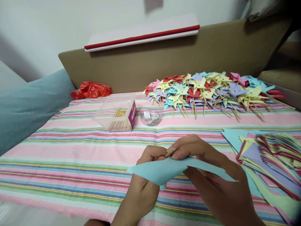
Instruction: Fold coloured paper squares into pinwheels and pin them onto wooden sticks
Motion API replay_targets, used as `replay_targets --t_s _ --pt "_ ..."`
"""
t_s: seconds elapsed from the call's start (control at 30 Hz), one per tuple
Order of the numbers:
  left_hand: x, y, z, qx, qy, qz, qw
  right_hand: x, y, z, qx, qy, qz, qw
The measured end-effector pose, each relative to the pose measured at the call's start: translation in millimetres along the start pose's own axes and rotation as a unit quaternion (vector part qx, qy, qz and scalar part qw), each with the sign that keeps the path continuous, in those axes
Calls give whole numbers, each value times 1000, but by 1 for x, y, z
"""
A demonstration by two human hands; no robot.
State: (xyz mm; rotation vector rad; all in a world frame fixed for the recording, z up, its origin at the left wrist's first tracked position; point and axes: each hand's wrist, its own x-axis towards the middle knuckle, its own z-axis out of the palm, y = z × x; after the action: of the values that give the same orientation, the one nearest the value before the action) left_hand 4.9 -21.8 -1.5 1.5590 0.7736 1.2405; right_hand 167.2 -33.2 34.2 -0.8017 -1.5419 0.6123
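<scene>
A light blue paper pinwheel [162, 171] is held up between my hands, its blades spread to both sides. Behind its upper edge shows the end of a thin wooden stick [169, 153], with a small metal pin at it. My left hand [147, 182] is closed round the stick, its thumb and finger near the tip; the blue paper covers part of that hand. My right hand [211, 166] pinches the pinwheel near its middle, fingertips touching the stick end. The lower part of the stick is hidden by the paper and fingers.
Many finished paper pinwheels [199, 88] lie heaped at the back right. Stacked coloured paper pieces [270, 163] are at the right. A clear box [108, 108] holds wooden sticks, beside a round clear dish [150, 117] of small metal pins. A red plastic bag [91, 90] lies back left.
</scene>
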Motion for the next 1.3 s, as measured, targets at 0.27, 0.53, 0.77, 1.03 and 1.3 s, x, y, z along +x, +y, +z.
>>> replay_targets --t_s 0.27,0.53,0.77,1.03,1.3 --pt "-3 2 1 -13 13 -27 999 -1 0 0 3 -8 -1 1000" --pt "-4 6 4 6 21 -36 999 -3 1 3 -2 3 0 1000" --pt "-3 7 5 14 31 -42 999 -3 1 3 -4 2 18 1000" --pt "-4 5 6 20 42 -33 998 -5 3 6 2 14 18 1000" --pt "-7 8 1 57 38 -43 997 -6 1 3 36 -12 44 998"
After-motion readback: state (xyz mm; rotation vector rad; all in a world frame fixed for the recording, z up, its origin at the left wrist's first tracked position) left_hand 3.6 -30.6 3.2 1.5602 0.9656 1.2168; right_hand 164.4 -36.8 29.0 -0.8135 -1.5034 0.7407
